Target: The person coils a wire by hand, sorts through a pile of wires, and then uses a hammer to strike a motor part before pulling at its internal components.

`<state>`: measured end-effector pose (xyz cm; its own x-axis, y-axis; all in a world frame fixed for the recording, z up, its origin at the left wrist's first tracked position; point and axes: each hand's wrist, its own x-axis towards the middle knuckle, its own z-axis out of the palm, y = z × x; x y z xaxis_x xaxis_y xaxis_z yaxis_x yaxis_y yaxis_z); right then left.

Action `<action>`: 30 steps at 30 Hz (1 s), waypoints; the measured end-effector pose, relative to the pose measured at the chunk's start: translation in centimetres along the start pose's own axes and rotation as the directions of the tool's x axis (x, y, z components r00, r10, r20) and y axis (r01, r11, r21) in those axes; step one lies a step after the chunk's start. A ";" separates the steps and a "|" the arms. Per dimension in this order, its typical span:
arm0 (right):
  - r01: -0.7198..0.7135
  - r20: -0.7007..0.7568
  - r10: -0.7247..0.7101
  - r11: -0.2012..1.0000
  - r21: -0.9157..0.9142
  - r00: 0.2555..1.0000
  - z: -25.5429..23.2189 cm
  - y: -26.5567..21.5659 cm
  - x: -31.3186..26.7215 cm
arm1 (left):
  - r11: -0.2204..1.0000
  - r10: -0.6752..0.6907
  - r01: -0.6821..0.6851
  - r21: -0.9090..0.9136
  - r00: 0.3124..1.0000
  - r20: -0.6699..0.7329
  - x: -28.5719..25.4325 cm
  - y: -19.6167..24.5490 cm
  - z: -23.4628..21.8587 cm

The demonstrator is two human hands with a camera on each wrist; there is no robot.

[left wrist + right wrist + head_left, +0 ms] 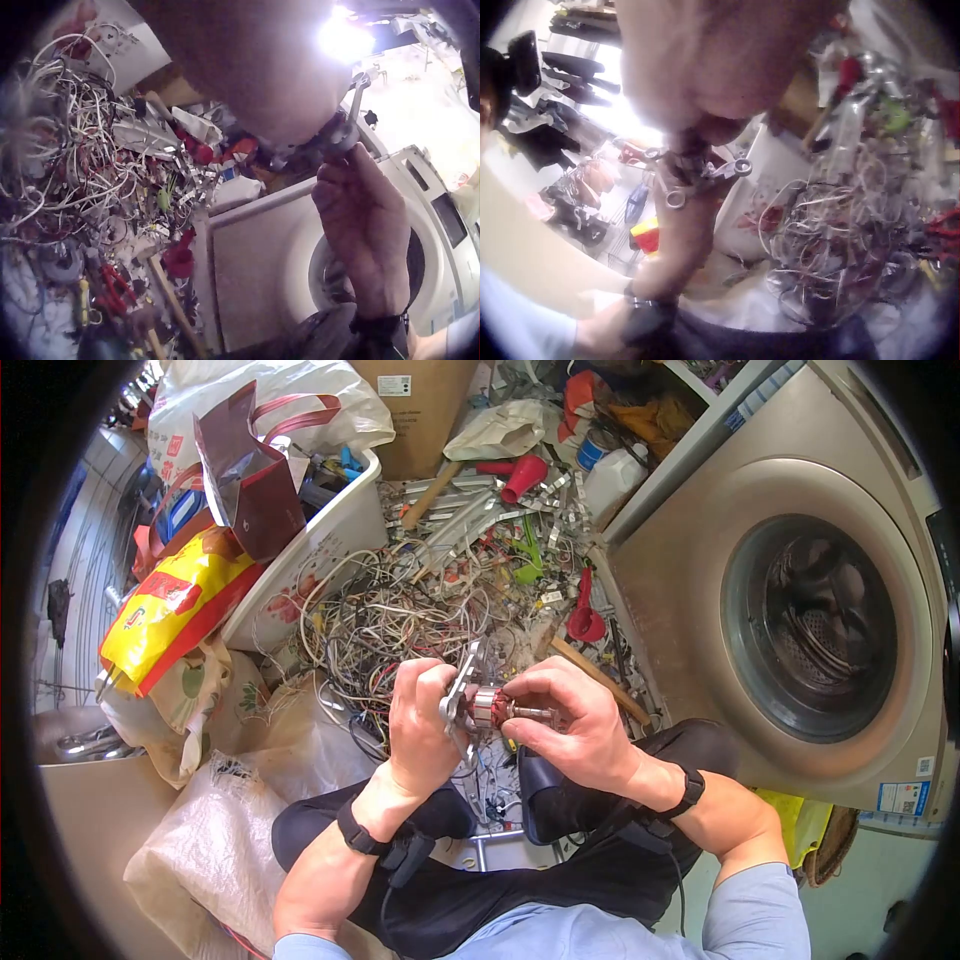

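In the head view my left hand (418,725) grips a silvery metal bracket (462,695) with arms standing out from it. From the bracket's right side sticks a small motor armature (486,707), with a laminated steel core, reddish windings and a thin shaft pointing right. My right hand (580,725) has thumb and forefinger around the armature's winding and shaft end. The right wrist view shows the bracket's ringed arm ends (675,198) in front of the left forearm. Seen from the left wrist, the right hand (367,225) is raised at the part, partly covered by the left hand.
Beyond the hands lies a tangle of wires (400,625), with metal scraps (470,525), a red funnel-like piece (585,622) and a wooden stick (605,680). A washing machine (660,590) stands right, a loaded white tub (345,535) left. Red-handled pliers (116,291) lie low down.
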<state>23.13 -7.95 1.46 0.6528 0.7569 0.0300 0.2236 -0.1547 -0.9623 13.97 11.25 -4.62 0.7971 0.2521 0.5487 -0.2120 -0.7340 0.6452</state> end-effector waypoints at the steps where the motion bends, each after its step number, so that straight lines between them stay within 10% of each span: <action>1: 0.000 0.000 0.000 1.000 0.000 1.000 -0.1 0.1 0.0 | 1.000 -0.021 0.022 -0.012 1.000 0.009 0.1 0.1 0.0; 8: 0.125 -0.013 -0.127 0.988 -0.093 0.992 -0.7 1.4 1.0 | 0.988 -0.111 0.131 -0.087 0.972 0.205 0.7 1.2 -0.6; 15: -0.097 0.061 0.085 0.968 0.232 0.994 -0.3 2.2 0.9 | 0.752 -0.384 0.627 -0.202 0.666 0.640 0.7 1.5 -1.1; 23: -0.198 0.105 0.178 0.954 0.224 0.978 -0.2 1.7 1.2 | 0.580 -0.356 0.750 -0.318 0.585 0.729 0.7 2.3 -2.5; 30: -0.273 0.140 0.237 0.888 0.371 0.961 -0.2 1.2 1.4 | 0.074 -0.238 0.929 -0.363 0.370 0.898 -1.0 0.8 -1.3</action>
<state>24.45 -7.24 0.36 0.5793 0.7798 -0.2372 -0.2480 -0.1086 -0.9626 12.30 11.23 -4.00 0.8533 -0.2981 -0.4279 0.5192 0.4090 0.7505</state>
